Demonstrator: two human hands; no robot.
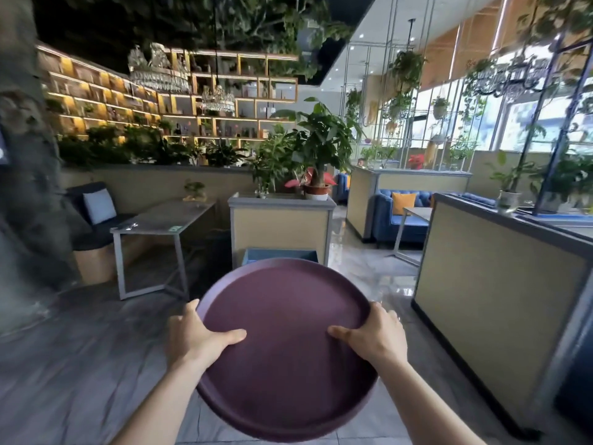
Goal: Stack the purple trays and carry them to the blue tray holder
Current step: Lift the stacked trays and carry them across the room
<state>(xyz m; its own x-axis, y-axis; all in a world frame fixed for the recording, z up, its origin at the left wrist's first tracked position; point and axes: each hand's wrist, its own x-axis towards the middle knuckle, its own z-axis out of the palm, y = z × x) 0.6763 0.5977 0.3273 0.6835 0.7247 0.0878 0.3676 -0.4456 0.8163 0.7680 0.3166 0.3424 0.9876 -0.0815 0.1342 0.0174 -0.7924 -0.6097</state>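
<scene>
- Two hands on the tray (282, 358), one per side, held out in front at about waist level over the floor (80, 364).
- Left hand (195, 338) is clamped on the left rim: thumb lying flat across the inside of the tray, fingers curled under where I can't see them.
- Right hand (375, 338) does the same on the right rim, thumb pointing in toward the middle, fingers wrapped under the edge.
- Tray is round, purple, with a raised lip. Looks like it could be more than one stacked, there's a second edge showing along the bottom, but honestly can't tell how many.
- It's tilted a bit, far edge higher than the near edge.
- Holder (279, 254) is the blue box straight ahead of both hands, just past the tray's far rim, its lower part hidden by the tray. Sits on the floor against a beige planter box (282, 229).
- Off past the left hand there's a grey table (160, 220).
- Past the right hand, a beige partition (491, 284) runs along the aisle.
</scene>
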